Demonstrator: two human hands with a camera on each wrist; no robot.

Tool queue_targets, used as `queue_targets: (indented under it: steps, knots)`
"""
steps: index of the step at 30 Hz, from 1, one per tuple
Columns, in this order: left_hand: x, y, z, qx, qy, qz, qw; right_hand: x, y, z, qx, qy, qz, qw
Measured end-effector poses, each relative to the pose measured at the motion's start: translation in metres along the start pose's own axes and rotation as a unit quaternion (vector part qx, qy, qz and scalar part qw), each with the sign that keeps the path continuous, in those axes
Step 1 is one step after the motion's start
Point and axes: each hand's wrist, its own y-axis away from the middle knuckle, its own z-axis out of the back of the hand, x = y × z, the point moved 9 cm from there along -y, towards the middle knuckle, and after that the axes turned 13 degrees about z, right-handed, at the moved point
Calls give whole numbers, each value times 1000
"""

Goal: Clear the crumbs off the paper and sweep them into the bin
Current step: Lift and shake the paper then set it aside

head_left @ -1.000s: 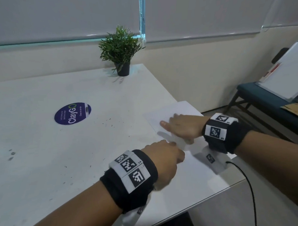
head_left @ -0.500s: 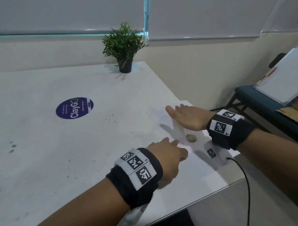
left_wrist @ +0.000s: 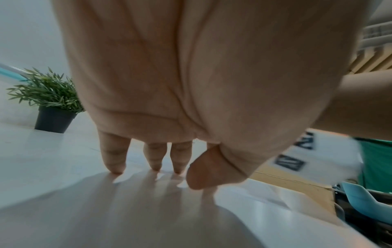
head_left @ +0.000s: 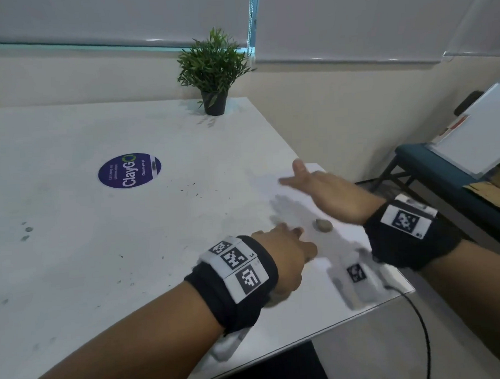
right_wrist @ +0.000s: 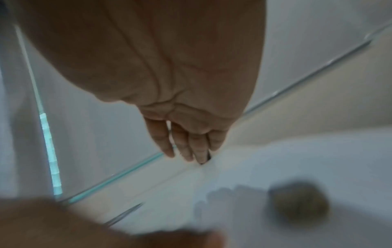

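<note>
Fingers of left hand straight, pressing paper at table's right edge; right hand flat, lifted; "ClayGO" sticker mid-table

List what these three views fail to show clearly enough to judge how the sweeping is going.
- The bin: outside every view.
- Paper: its near right part is hidden by the right hand and wristband in the head view.
- Brown lump: motion blur in the right wrist view hides what it is.
- Small crumbs: too small to pick out from table specks.
- Left hand: its palm blocks most of the left wrist view.
</note>
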Motion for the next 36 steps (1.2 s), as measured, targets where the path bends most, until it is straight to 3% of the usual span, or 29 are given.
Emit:
queue_targets:
  steps: [2, 4, 6, 9, 11, 13, 15, 17, 19, 21, 22, 25, 27, 29, 31, 33, 35, 36]
  knots:
    - [0, 3, 1, -13, -6, 2, 1000, -3, 2, 5, -12, 86, -25, 996]
    - [0, 3, 0, -9, -14, 10, 1000, 0, 6, -17, 54, 99, -13, 993]
    - [1, 3, 0, 3, -17, 19, 1000, 4, 11, -27, 61, 16, -7, 998]
    - [0, 5, 4, 1, -17, 6, 1000, 0, 7, 0, -64, -42, -16, 997]
    - [0, 4, 0, 4, -24, 11, 1000, -5, 7, -11, -26, -42, -37, 998]
    - [0, 3, 0, -3, -23, 12, 1000, 0, 7, -30, 17, -159, -22, 987]
    - [2, 3, 1, -13, -6, 4, 1000, 2, 5, -21, -33, -249, -12, 968]
    - [4, 5, 0, -7, -1, 3, 1000, 0, 3, 1, -93, -169, -22, 981]
    - [3, 5, -2, -1, -12, 7, 1000, -9, 8, 0, -64, -70, -58, 994]
    - [2, 3, -2, -2, -25, 13, 1000, -5, 12, -17, -7, -110, -62, 992]
    - [2, 2, -1, -1, -23, 14, 1000, 0, 13, -19, -12, -146, -50, 988]
    - [2, 1, -2, 9, -16, 9, 1000, 7, 11, 3, -113, -130, -17, 985]
    - [0, 0, -5, 19, -34, 14, 999, -1, 13, 1, -104, -62, -47, 992]
    - [0, 1, -4, 19, -39, 17, 999, -1, 13, -12, -67, -92, -54, 992]
    - [1, 3, -1, 4, -20, 7, 1000, 2, 10, -11, -101, -152, -33, 983]
    - [2, 5, 0, -7, -4, -1, 1000, -2, 9, 4, -155, -128, -35, 979]
    - [2, 6, -2, -12, -1, 2, 1000, -6, 10, -3, -123, -111, -62, 984]
    - [2, 6, -2, -14, -1, 2, 1000, -4, 11, -11, -98, -157, -66, 980]
